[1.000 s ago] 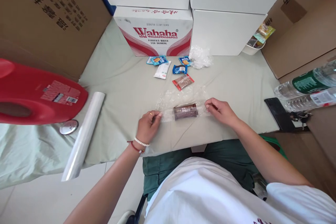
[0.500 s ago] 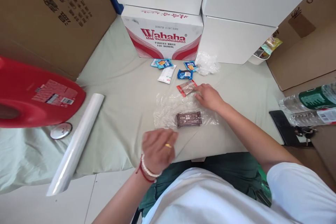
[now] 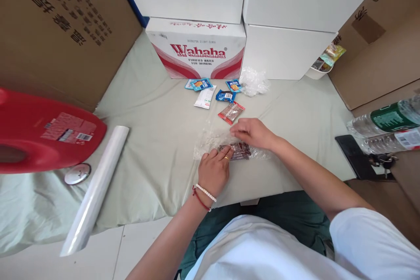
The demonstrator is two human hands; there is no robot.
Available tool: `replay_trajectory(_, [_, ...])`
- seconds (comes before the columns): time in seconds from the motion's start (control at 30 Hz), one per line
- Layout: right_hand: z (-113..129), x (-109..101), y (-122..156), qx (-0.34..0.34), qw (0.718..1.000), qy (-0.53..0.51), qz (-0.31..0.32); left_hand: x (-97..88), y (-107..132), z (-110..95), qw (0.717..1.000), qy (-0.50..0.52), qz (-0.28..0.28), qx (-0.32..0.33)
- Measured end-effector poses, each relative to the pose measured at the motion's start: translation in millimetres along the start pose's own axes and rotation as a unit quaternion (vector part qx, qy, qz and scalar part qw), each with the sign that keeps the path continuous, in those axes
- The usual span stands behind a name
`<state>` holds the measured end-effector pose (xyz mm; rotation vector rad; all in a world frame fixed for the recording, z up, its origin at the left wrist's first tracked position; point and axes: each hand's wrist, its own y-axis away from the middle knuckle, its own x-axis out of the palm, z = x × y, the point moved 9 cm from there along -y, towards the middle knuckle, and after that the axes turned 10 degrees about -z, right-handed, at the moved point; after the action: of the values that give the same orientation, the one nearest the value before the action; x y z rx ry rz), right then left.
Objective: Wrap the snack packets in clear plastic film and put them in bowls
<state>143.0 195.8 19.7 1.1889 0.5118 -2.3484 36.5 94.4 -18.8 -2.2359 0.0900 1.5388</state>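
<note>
A dark brown snack packet (image 3: pixel 241 151) lies on a crumpled sheet of clear plastic film (image 3: pixel 210 140). My left hand (image 3: pixel 215 168), with a ring and bracelets, rests its stretched fingers on the packet's left end. Just beyond the packet, my right hand (image 3: pixel 251 133) has its fingers pinched together on the film's far edge, which is lifted a little. Behind that hand sits a red-edged clear snack packet (image 3: pixel 231 113), apart from the fingers. Further back lie a dark blue packet (image 3: pixel 225 95) and a white packet (image 3: pixel 205 97).
Light blue packets (image 3: pixel 201 84) and a crumpled clear plastic bag (image 3: pixel 254 81) lie before the Wahaha carton (image 3: pixel 197 52). A roll of film (image 3: pixel 98 183), a round lid (image 3: pixel 78 174) and a red jug (image 3: pixel 49 131) stand left. Right are a phone (image 3: pixel 352 155) and bottles (image 3: pixel 393 116).
My right hand has left the red-edged packet and come nearer, onto the film. My left hand has moved forward and right onto the brown packet. The view has shifted slightly.
</note>
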Motion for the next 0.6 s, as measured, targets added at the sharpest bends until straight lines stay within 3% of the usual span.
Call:
replay_trajectory(0.07, [23, 9, 25, -0.104, 0.994, -0.027, 0.029, 2.3, 1, 5, 1.000, 0.025, -0.006, -0.018])
replay_trajectory(0.13, [32, 27, 52, -0.155, 0.986, -0.016, 0.064, 4.9, 2, 14, 0.995, 0.088, -0.019, -0.036])
replay_trajectory(0.23, [25, 53, 77, -0.151, 0.985, 0.038, 0.071, 5.3, 5, 37, 0.963, 0.246, -0.067, -0.085])
replay_trajectory(0.3, [18, 61, 83, -0.114, 0.991, 0.051, 0.054, 6.5, 9, 65, 0.929, 0.310, -0.104, -0.171])
replay_trajectory(0.43, [13, 60, 78, -0.029, 0.999, 0.013, 0.042, -2.1, 21, 120, 0.883, 0.226, -0.177, -0.372])
replay_trajectory(0.5, [16, 61, 74, -0.014, 0.997, 0.019, 0.068, -17.0, 19, 130, 0.885, 0.148, -0.209, -0.389])
replay_trajectory(0.6, [22, 66, 71, -0.011, 0.991, 0.062, 0.120, -25.7, 9, 134, 0.905, 0.104, -0.176, -0.374])
